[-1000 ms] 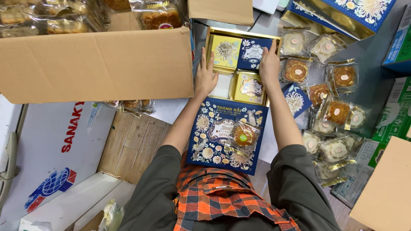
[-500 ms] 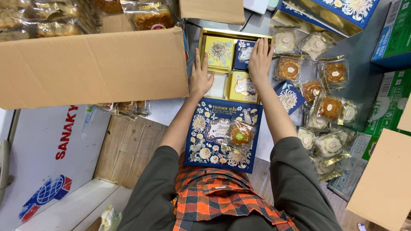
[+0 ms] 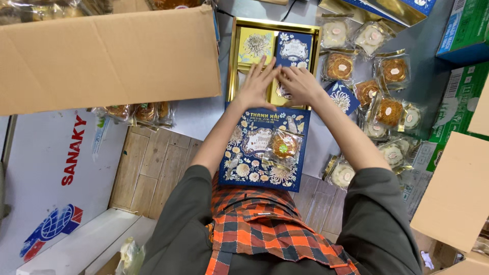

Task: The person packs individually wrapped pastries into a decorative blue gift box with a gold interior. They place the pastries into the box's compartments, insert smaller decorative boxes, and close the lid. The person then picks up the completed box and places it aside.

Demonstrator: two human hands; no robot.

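A gold-rimmed gift box (image 3: pixel 232 61) lies open on the grey surface, with a yellow inner box (image 3: pixel 254 43) and a blue inner box (image 3: pixel 294 48) in its far compartments. My left hand (image 3: pixel 259 84) and my right hand (image 3: pixel 299 84) meet over the near compartments, fingers touching a small yellow box that they mostly hide. Whether either hand grips it is unclear. Nearer to me rests the blue floral lid (image 3: pixel 249 153), with a wrapped mooncake (image 3: pixel 284 145) lying on it.
Several wrapped mooncakes (image 3: pixel 389 109) are scattered to the right, beside a small blue box (image 3: pixel 342 97). A large cardboard box flap (image 3: pixel 107 58) is at the left, green cartons (image 3: pixel 458 97) and another cardboard box (image 3: pixel 453 198) at the right. A white chest freezer top (image 3: pixel 51 173) sits lower left.
Both hands have drawn together from the box's outer sides to its near compartments. The view has shifted slightly.
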